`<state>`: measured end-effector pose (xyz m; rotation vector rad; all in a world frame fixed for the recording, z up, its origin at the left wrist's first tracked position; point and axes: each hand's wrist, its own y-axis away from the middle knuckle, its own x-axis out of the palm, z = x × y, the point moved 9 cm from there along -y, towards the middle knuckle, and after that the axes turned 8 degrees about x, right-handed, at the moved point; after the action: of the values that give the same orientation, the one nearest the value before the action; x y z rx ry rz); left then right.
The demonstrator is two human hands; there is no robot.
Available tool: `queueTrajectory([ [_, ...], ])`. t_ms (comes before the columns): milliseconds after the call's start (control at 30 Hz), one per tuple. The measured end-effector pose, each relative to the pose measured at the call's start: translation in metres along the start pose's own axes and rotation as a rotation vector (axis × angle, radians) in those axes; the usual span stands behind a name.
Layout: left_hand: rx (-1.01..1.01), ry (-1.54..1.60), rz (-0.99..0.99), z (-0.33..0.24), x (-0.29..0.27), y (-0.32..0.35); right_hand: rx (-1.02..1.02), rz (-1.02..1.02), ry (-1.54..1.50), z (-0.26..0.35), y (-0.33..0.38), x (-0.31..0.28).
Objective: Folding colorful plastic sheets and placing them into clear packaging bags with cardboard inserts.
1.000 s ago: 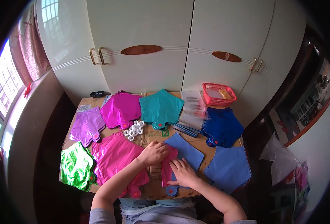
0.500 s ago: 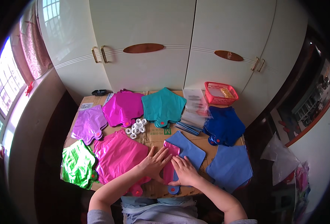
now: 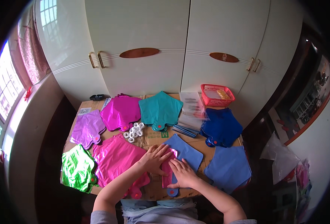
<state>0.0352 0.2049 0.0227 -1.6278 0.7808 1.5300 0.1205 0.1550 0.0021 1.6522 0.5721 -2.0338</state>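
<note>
My left hand (image 3: 154, 159) lies flat, fingers stretched out, over the upper part of a folded pink foil balloon (image 3: 166, 181). On the same narrow strip, my right hand (image 3: 183, 174) presses lower down with its fingers spread. Beneath the strip is a flat blue foil balloon (image 3: 187, 152), its round tab (image 3: 172, 192) showing near the front edge. A stack of flat pink foil balloons (image 3: 116, 160) lies left of my hands, partly under my left forearm. To the right is another flat blue foil balloon pile (image 3: 228, 164).
Cardboard (image 3: 153, 139) covers the table. Around it lie green (image 3: 77, 168), lilac (image 3: 87, 127), magenta (image 3: 121, 112), teal (image 3: 161, 109) and dark blue (image 3: 221, 127) foil balloons, white rings (image 3: 134, 132), clear plastic bags (image 3: 191, 106) and a red basket (image 3: 218, 95). White cabinets (image 3: 135, 74) stand behind.
The whole view has shifted slightly. Both hands stay pressed on the folded pink balloon, with my right hand's fingers a little lower along it.
</note>
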Motion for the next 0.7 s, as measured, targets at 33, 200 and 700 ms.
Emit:
queueTrajectory([
  [33, 0.004, -0.029, 0.017, -0.002, 0.001, 0.0, -0.002, -0.001, 0.001, 0.0, 0.0, 0.0],
  [200, -0.013, -0.116, 0.148, -0.012, 0.015, 0.002, -0.048, -0.045, -0.187, -0.014, -0.007, -0.018],
  [700, -0.13, -0.092, 0.293, -0.03, 0.014, 0.013, 0.594, 0.18, -0.553, -0.138, -0.046, -0.026],
])
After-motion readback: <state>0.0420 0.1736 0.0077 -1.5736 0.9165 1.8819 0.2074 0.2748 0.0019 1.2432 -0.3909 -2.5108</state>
